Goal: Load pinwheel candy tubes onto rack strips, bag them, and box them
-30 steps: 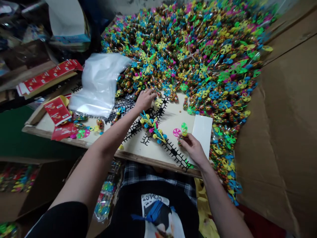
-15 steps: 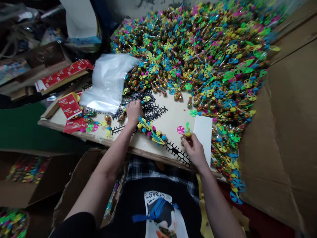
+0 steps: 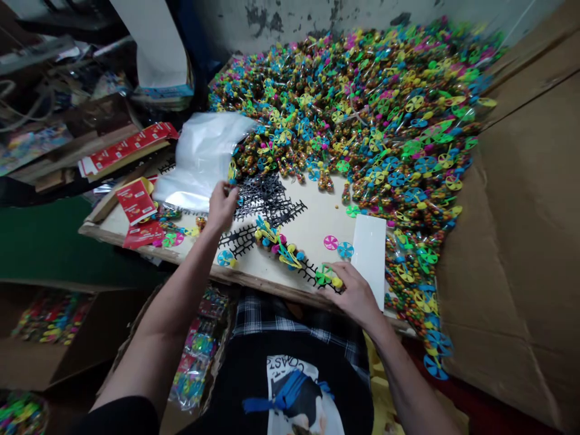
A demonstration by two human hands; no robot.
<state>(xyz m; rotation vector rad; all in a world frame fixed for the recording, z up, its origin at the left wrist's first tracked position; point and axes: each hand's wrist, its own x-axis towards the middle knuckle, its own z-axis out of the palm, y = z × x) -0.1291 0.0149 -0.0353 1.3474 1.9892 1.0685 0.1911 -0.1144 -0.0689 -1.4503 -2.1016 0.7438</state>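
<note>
At the left, a stack of clear bags (image 3: pixel 194 157) lay slantwise on the counter (image 3: pixel 315 220), and the left hand (image 3: pixel 222 208) was beside its right edge. That arm reached far forward, wrist bent, knuckles up. Its fingers were drawn together just below a yellow-wheeled toy (image 3: pixel 232 169); whether its grip had hold of anything could not be told. A heap of black strips (image 3: pixel 267 193) lay just right of those fingers.

Nearer the counter's front edge, one loaded strip (image 3: pixel 309 272) ran with its long axis slanting from far left to near right, a row of toys (image 3: pixel 278 244) crowding its far part. Its near end met the right hand, clearly the nearer of the two; the row itself lay leftward and slightly forward of that grip.

The right hand (image 3: pixel 356 296) held a green-wheeled toy (image 3: pixel 323 275), thumb below, fingers closed around from above, forearm angled in from the right. A pink wheel (image 3: pixel 330 243) and a blue wheel (image 3: pixel 345 249) lay just beyond it.
</note>
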